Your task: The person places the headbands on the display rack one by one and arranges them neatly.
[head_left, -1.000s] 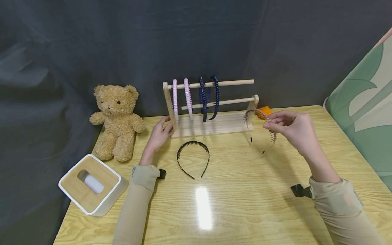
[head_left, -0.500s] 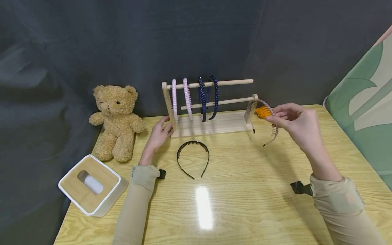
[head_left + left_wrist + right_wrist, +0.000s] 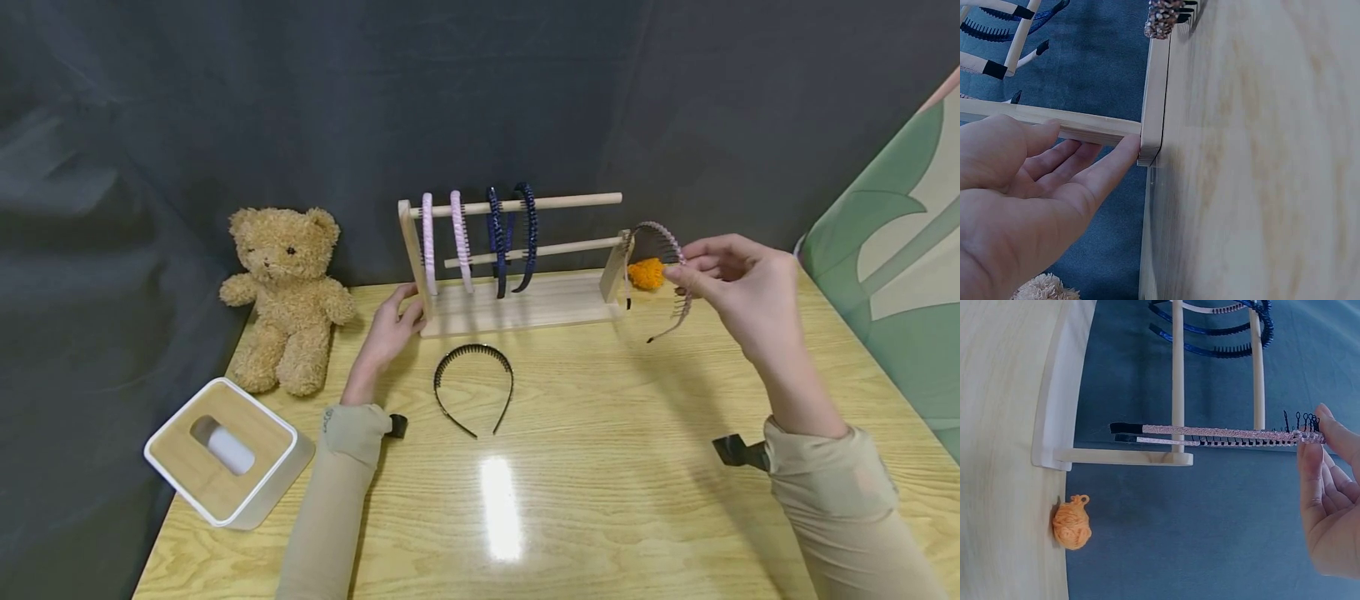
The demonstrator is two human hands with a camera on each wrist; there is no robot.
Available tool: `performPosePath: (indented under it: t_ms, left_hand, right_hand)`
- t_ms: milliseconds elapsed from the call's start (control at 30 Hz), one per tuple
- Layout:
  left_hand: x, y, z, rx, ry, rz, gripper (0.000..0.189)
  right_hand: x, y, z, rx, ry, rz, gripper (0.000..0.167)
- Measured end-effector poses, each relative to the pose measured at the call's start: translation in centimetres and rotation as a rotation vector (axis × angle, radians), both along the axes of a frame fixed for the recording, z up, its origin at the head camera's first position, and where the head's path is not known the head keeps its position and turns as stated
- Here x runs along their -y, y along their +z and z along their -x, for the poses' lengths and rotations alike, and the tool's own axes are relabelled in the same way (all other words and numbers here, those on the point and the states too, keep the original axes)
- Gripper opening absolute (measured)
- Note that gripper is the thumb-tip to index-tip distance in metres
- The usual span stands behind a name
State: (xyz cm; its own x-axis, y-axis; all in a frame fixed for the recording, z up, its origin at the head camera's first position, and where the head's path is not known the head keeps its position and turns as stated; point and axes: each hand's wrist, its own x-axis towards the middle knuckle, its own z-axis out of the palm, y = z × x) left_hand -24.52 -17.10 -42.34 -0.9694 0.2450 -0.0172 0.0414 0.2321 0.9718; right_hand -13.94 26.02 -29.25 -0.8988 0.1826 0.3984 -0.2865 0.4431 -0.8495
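Observation:
At the left end of the wooden headband rack [image 3: 517, 300], my left hand [image 3: 390, 325] holds the upright post [image 3: 1022, 114], its fingers along the outer side and one fingertip near the base. Away from the table, my right hand [image 3: 750, 287] pinches one side of a pink beaded headband [image 3: 663, 233]. This headband arches beside the rack's right post [image 3: 617, 271], dark tips downward. In the right wrist view it [image 3: 1222, 433] overlaps the lower bar; contact cannot be told. Two pale pink headbands [image 3: 460, 242] and two dark blue headbands [image 3: 528, 237] hang on the upper bar [image 3: 577, 201].
A black toothed headband [image 3: 472, 348] lies on the table before the rack. An orange yarn ball [image 3: 645, 274] sits behind its right end. At left are a teddy bear [image 3: 288, 292] and a white box with a wooden lid [image 3: 225, 450]. A dark curtain [image 3: 480, 100] hangs behind.
My right hand has moved up, back and slightly right with the pink beaded headband, whose tips have risen from the table. The left hand and rack stay nearly still.

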Motion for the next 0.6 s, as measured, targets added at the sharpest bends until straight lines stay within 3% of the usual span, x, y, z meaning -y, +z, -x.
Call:
performPosePath:
  t_ms: [600]
  left_hand:
    - [0.0, 0.0, 0.0, -0.006, 0.011, 0.006, 0.047]
  right_hand:
    - [1.1, 1.9, 0.8, -0.054, -0.076, 0.026, 0.026]
